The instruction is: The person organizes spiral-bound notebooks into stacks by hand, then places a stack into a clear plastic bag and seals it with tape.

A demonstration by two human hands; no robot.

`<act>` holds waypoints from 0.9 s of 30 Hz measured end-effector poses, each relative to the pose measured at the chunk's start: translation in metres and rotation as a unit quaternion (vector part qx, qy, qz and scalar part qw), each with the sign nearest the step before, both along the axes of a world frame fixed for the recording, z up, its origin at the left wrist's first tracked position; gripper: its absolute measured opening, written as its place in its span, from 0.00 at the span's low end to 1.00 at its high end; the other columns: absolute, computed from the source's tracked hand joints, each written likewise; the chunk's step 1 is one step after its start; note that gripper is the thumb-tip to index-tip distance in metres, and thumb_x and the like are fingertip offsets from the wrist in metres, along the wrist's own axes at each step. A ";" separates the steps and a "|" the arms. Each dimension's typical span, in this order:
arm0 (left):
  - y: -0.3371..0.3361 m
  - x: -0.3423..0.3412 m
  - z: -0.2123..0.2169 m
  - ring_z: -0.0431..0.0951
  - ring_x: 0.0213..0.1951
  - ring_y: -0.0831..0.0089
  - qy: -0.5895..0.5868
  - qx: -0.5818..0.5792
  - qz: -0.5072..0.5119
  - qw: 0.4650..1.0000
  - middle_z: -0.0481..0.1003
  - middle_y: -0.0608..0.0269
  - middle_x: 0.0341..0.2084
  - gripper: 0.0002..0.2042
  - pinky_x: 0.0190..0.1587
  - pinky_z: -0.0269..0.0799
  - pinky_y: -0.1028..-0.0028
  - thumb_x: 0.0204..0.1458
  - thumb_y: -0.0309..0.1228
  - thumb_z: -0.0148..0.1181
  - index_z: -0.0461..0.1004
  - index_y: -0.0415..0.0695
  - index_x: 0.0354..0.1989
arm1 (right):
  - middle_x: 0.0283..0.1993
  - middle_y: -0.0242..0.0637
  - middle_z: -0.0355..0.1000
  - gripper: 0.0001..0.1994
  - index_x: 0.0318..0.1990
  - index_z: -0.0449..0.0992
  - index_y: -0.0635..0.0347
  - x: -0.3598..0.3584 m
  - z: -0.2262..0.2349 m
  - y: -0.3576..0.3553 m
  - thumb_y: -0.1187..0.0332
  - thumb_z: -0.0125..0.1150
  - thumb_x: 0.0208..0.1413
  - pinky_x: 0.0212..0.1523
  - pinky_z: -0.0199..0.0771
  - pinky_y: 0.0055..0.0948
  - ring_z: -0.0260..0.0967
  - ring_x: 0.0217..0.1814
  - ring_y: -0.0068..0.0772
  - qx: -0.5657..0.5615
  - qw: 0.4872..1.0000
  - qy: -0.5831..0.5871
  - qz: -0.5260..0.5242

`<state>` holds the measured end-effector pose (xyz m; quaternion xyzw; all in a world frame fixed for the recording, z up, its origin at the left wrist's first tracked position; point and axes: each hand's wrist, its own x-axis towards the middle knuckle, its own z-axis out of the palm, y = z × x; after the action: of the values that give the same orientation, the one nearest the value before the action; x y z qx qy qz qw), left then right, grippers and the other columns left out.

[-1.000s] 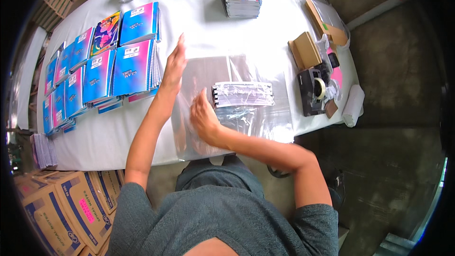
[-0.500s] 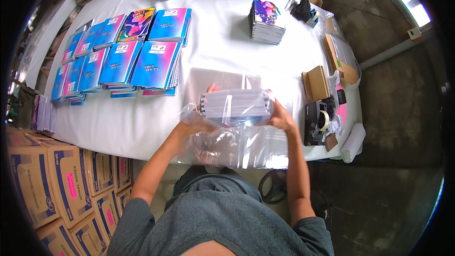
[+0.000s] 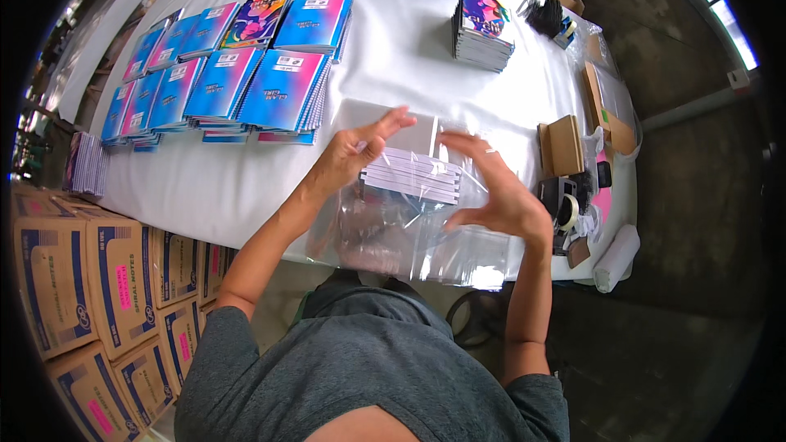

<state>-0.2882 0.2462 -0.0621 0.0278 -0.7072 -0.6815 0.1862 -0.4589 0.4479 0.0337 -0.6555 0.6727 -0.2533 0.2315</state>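
A small stack of notebooks (image 3: pixel 413 176) lies inside a clear plastic bag (image 3: pixel 409 233) near the front edge of the white table (image 3: pixel 393 49). My left hand (image 3: pixel 352 155) rests on the stack's left end, pinching the plastic at its corner. My right hand (image 3: pixel 499 188) hovers just right of the stack with its fingers spread, touching the bag film at most. The bag's loose open end drapes toward my body over the table edge.
Rows of blue-and-pink spiral notebooks (image 3: pixel 246 82) cover the table's left. Another notebook stack (image 3: pixel 483 29) stands at the back right. A tape dispenser (image 3: pixel 561 200), brown card pieces (image 3: pixel 565 143) and a white roll (image 3: pixel 614 258) sit at the right end. Cardboard boxes (image 3: pixel 90 278) stand on the floor left.
The notebook stack, held up in both hands half a second ago, now lies lower inside the bag. My right hand has let go and opened; my left hand stays at the stack's left end.
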 end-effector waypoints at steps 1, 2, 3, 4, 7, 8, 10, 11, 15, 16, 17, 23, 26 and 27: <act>-0.003 -0.002 0.003 0.52 0.69 0.62 0.023 0.047 -0.004 0.999 0.58 0.52 0.65 0.44 0.69 0.43 0.62 0.52 0.62 0.49 0.48 0.41 0.69 | 0.57 0.46 0.67 0.34 0.60 0.65 0.48 0.016 0.010 -0.009 0.67 0.69 0.42 0.63 0.61 0.42 0.64 0.60 0.44 0.002 0.993 0.121 0.009; -0.008 -0.004 -0.003 0.50 0.69 0.62 0.066 0.112 0.043 0.991 0.55 0.55 0.67 0.46 0.69 0.43 0.60 0.51 0.64 0.46 0.44 0.42 0.70 | 0.49 0.44 0.71 0.26 0.55 0.69 0.51 0.012 -0.002 -0.014 0.71 0.65 0.45 0.57 0.66 0.40 0.68 0.52 0.43 0.029 0.985 0.171 -0.020; -0.014 -0.006 -0.009 0.49 0.70 0.62 0.115 0.170 0.089 0.975 0.52 0.58 0.68 0.48 0.68 0.43 0.58 0.50 0.66 0.44 0.41 0.43 0.71 | 0.41 0.41 0.76 0.19 0.50 0.72 0.53 0.005 -0.013 -0.022 0.76 0.61 0.48 0.51 0.72 0.38 0.73 0.44 0.42 0.057 0.973 0.219 -0.050; -0.018 0.000 -0.024 0.46 0.70 0.61 0.125 0.191 0.114 0.967 0.52 0.58 0.69 0.44 0.69 0.39 0.57 0.50 0.62 0.50 0.48 0.45 0.69 | 0.36 0.41 0.75 0.16 0.46 0.74 0.55 -0.001 -0.007 -0.027 0.78 0.58 0.48 0.44 0.73 0.37 0.74 0.38 0.42 -0.070 0.970 0.212 -0.095; -0.009 0.026 -0.074 0.41 0.71 0.60 0.088 0.152 0.124 0.977 0.55 0.58 0.67 0.37 0.69 0.34 0.56 0.49 0.52 0.61 0.59 0.47 0.65 | 0.32 0.39 0.75 0.11 0.38 0.75 0.62 -0.009 0.023 -0.026 0.83 0.58 0.46 0.34 0.72 0.34 0.73 0.33 0.39 -0.260 0.914 0.161 -0.267; -0.002 0.035 -0.082 0.40 0.71 0.60 0.063 0.121 0.118 0.984 0.56 0.58 0.67 0.36 0.69 0.34 0.56 0.48 0.50 0.64 0.61 0.48 0.65 | 0.33 0.38 0.74 0.12 0.38 0.75 0.61 -0.001 0.030 -0.025 0.84 0.58 0.46 0.36 0.72 0.33 0.73 0.35 0.39 -0.272 0.913 0.165 -0.255; 0.009 0.050 -0.097 0.39 0.72 0.61 0.055 0.104 0.158 0.980 0.61 0.59 0.64 0.31 0.69 0.33 0.56 0.48 0.43 0.66 0.66 0.47 0.61 | 0.34 0.37 0.74 0.14 0.41 0.74 0.59 0.032 0.031 -0.023 0.83 0.59 0.46 0.43 0.70 0.34 0.73 0.39 0.38 -0.268 0.931 0.136 -0.208; 0.010 0.060 -0.104 0.38 0.72 0.61 0.048 0.093 0.184 0.977 0.63 0.60 0.63 0.29 0.69 0.33 0.56 0.47 0.40 0.68 0.69 0.47 0.59 | 0.34 0.37 0.75 0.15 0.44 0.73 0.59 0.058 0.024 -0.029 0.81 0.59 0.47 0.47 0.69 0.35 0.72 0.42 0.39 -0.252 0.948 0.097 -0.167; 0.014 0.054 -0.104 0.41 0.71 0.63 0.079 0.044 0.172 0.981 0.71 0.64 0.56 0.21 0.69 0.38 0.54 0.43 0.28 0.70 0.77 0.45 0.49 | 0.38 0.37 0.75 0.22 0.52 0.66 0.59 0.098 -0.027 -0.033 0.74 0.63 0.49 0.59 0.59 0.40 0.72 0.46 0.40 -0.095 0.962 0.205 -0.151; 0.012 0.054 -0.100 0.40 0.71 0.63 0.075 0.025 0.162 0.984 0.72 0.65 0.56 0.20 0.69 0.39 0.55 0.42 0.27 0.71 0.78 0.46 0.48 | 0.39 0.36 0.76 0.23 0.54 0.65 0.58 0.099 -0.033 -0.036 0.73 0.63 0.49 0.61 0.57 0.41 0.72 0.46 0.41 -0.043 0.969 0.191 -0.153; 0.009 0.053 -0.097 0.40 0.71 0.62 0.072 0.007 0.151 0.986 0.72 0.66 0.55 0.20 0.69 0.39 0.55 0.41 0.26 0.71 0.79 0.47 0.46 | 0.39 0.36 0.75 0.22 0.53 0.65 0.59 0.095 -0.032 -0.034 0.73 0.63 0.50 0.61 0.57 0.41 0.72 0.47 0.41 -0.042 0.970 0.181 -0.155; -0.016 0.054 -0.079 0.41 0.72 0.60 0.053 -0.153 0.112 0.980 0.76 0.70 0.50 0.21 0.70 0.38 0.56 0.40 0.30 0.71 0.79 0.55 0.47 | 0.40 0.36 0.74 0.28 0.59 0.62 0.57 0.060 0.001 -0.030 0.76 0.63 0.48 0.61 0.56 0.43 0.70 0.49 0.41 -0.081 0.949 0.284 -0.113; -0.021 0.047 -0.071 0.42 0.71 0.59 0.050 -0.199 0.089 0.975 0.76 0.71 0.50 0.21 0.70 0.39 0.56 0.40 0.31 0.71 0.79 0.57 0.47 | 0.39 0.39 0.73 0.28 0.57 0.65 0.59 0.031 -0.011 -0.031 0.78 0.64 0.46 0.55 0.63 0.41 0.71 0.44 0.40 -0.023 0.947 0.306 -0.090; -0.021 0.045 -0.068 0.42 0.71 0.59 0.048 -0.213 0.081 0.973 0.76 0.71 0.50 0.21 0.70 0.39 0.56 0.40 0.31 0.71 0.79 0.57 0.47 | 0.39 0.41 0.73 0.25 0.55 0.66 0.60 0.018 -0.011 -0.035 0.78 0.62 0.46 0.52 0.65 0.39 0.71 0.44 0.41 -0.059 0.945 0.300 -0.120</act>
<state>-0.2435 0.2252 -0.1306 0.0120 -0.8215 -0.4989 0.2758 -0.4410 0.4126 0.0227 -0.6280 0.7686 -0.1103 -0.0523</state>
